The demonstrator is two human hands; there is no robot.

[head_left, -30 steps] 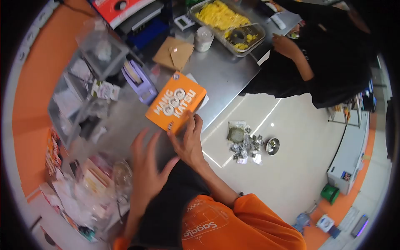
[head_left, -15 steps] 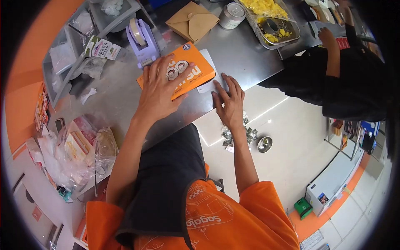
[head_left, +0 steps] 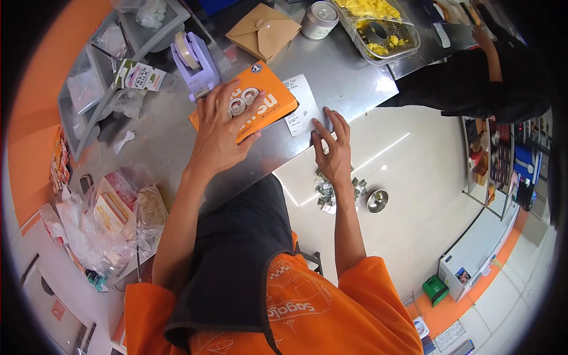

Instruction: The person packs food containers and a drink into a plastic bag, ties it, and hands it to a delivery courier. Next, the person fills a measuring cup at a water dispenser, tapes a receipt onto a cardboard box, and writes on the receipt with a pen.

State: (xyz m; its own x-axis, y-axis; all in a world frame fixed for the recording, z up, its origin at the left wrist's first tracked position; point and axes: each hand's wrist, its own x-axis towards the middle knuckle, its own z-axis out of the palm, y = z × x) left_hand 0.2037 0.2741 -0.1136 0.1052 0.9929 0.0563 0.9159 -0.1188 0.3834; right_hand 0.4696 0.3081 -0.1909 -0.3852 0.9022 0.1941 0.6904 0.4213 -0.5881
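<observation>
My left hand lies over an orange cardboard box with white lettering and round cartoon faces. Its fingers spread across the top, with the thumb at the near side. Beside the box's right end, a white printed paper slip lies flat on the steel table. My right hand is at the table's front edge, fingers apart and bent, with the index fingertip by the slip's lower right corner. Whether it touches the slip is hard to tell. Behind the box stands a purple tape dispenser.
A brown kraft box, a can and a tray of yellow food stand at the back. Grey bins and plastic-bagged goods are on the left. On the floor is a metal bowl; a co-worker stands right.
More of the paper slip shows to the right of the orange box. My right hand has shifted slightly right and away from the box. My left hand stays on the box. The view has shifted a little.
</observation>
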